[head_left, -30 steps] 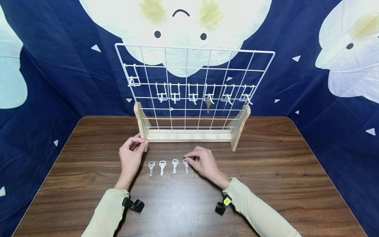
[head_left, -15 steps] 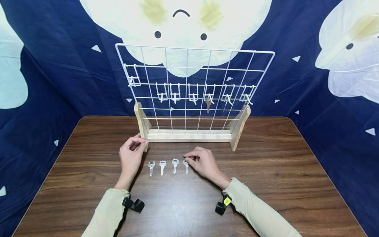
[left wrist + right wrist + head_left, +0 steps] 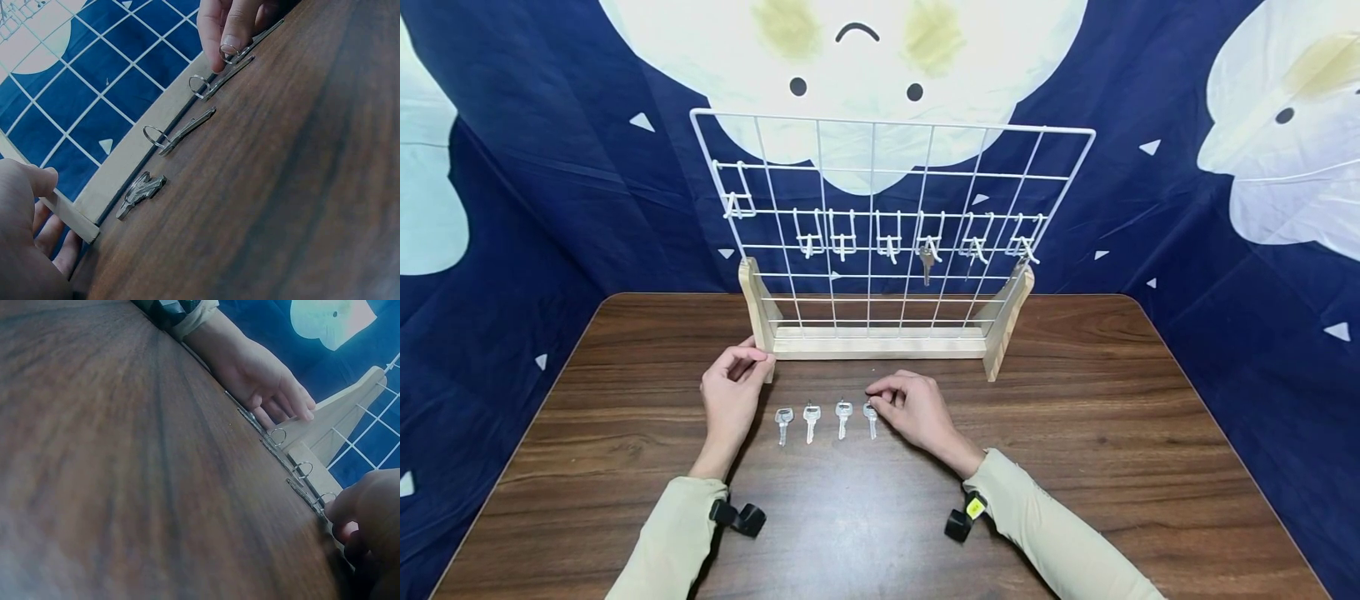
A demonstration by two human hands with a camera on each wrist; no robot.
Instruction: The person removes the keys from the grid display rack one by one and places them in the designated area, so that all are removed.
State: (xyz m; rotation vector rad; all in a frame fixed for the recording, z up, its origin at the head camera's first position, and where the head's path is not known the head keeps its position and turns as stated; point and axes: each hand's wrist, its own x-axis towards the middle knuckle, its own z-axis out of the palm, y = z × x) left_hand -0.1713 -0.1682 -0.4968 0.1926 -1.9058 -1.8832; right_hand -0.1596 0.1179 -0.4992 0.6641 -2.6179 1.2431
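Several silver keys with split rings lie in a row on the table before a white wire grid rack [image 3: 872, 250]. My right hand [image 3: 919, 410] is at the row's right end, thumb and forefinger pinching the ring of the rightmost key [image 3: 872, 425]. That key's blade still lies along the tabletop. My left hand [image 3: 728, 396] grips the rack's left wooden leg [image 3: 760, 308], thumb on the near side and fingers behind it in the left wrist view. The leftmost key [image 3: 783, 427] lies close by the left hand, its ring [image 3: 139, 186] folded down on it.
White hooks [image 3: 890, 245] hang along the grid, one [image 3: 740, 205] higher at the far left. A key [image 3: 927, 267] hangs on a hook right of the middle, with others on the hooks further right. Blue cloth [image 3: 572, 192] with cloud prints stands behind the wooden table [image 3: 1112, 417].
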